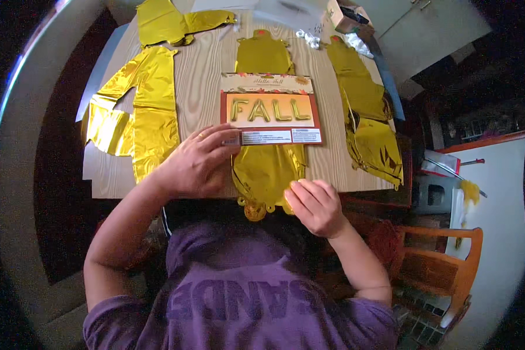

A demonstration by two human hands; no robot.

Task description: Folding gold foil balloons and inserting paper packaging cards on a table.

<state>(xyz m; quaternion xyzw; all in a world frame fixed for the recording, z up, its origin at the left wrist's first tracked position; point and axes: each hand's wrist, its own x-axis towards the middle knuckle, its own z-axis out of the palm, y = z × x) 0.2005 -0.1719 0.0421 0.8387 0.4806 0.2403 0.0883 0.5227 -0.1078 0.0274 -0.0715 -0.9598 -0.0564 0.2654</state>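
Observation:
A flat printed package card point(269, 109), with a picture of gold letter balloons, is over a deflated gold foil balloon point(268, 172) in the middle of the table. My left hand point(199, 160) is at the card's lower left corner, fingers closed over it; its thumb is hidden. Over the near table edge, my right hand point(316, 204) pinches the lower right end of that middle balloon. The balloon's rounded tabs hang past the edge between my hands. The card covers its middle part.
More flat gold foil balloons lie around: one at the left point(151, 111), one at the far left point(169, 23), one along the right point(367, 111). A small box point(349, 16) and clear plastic point(291, 14) sit at the back. A wooden chair point(443, 262) stands at right.

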